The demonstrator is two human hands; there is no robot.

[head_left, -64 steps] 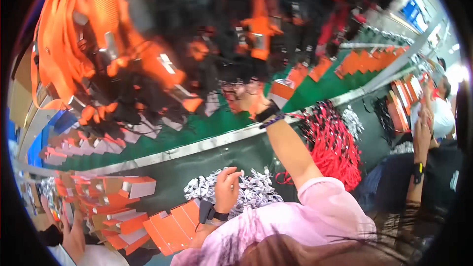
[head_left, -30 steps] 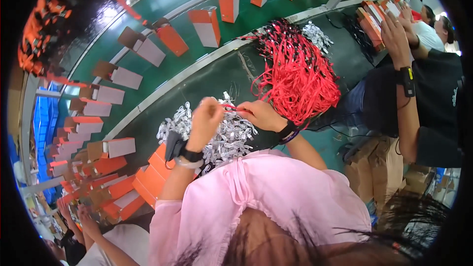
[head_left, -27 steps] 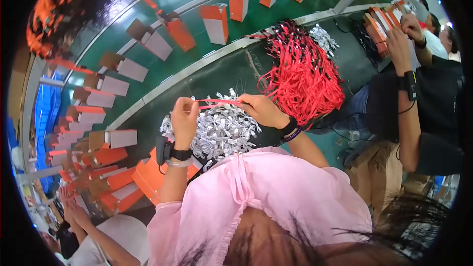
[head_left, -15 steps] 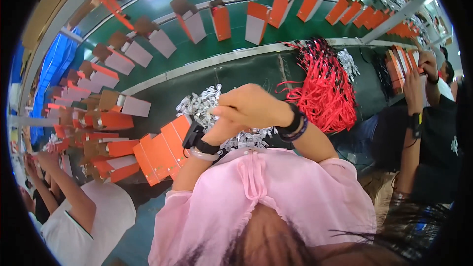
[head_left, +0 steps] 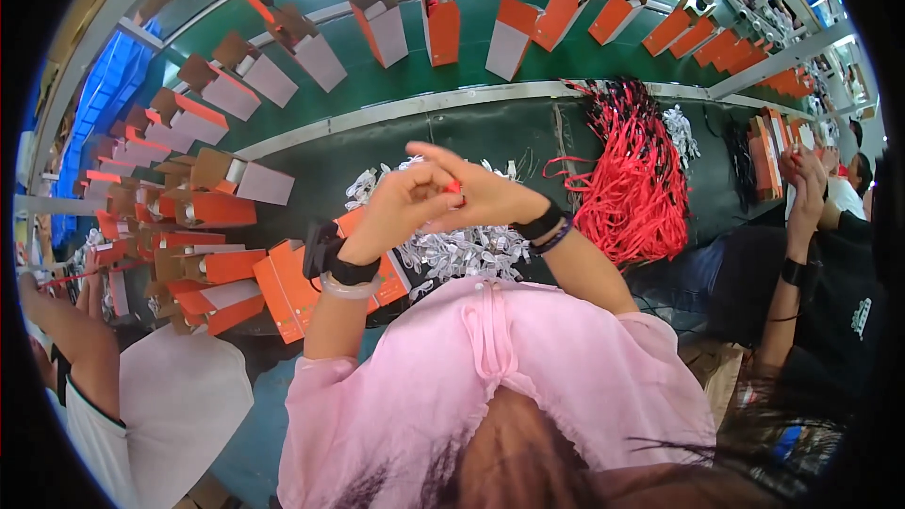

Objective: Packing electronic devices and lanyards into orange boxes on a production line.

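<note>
Both my hands meet above a pile of white cables (head_left: 471,250). My left hand (head_left: 394,205) has its fingers curled together, pinching a small red piece (head_left: 454,187) with a dark spot, too small to name. My right hand (head_left: 495,193) presses against it from the other side. One finger of the right hand stretches out to the left above the piece, while its other fingers are mostly hidden, closed around something I cannot make out. Flat orange boxes (head_left: 283,287) lie stacked beside my left forearm, partly behind it.
Red straps with black ends (head_left: 636,184) lie heaped right of my hands, beside a smaller white cable bundle (head_left: 679,135). Upright open orange-and-white boxes (head_left: 382,28) line the green belt (head_left: 471,24) beyond a metal rail. Co-workers sit at left (head_left: 170,396) and right (head_left: 830,292).
My hands were overlapped with the right over the left. Now the left hand has turned, showing its curled fingers and the red piece. The view has shifted slightly.
</note>
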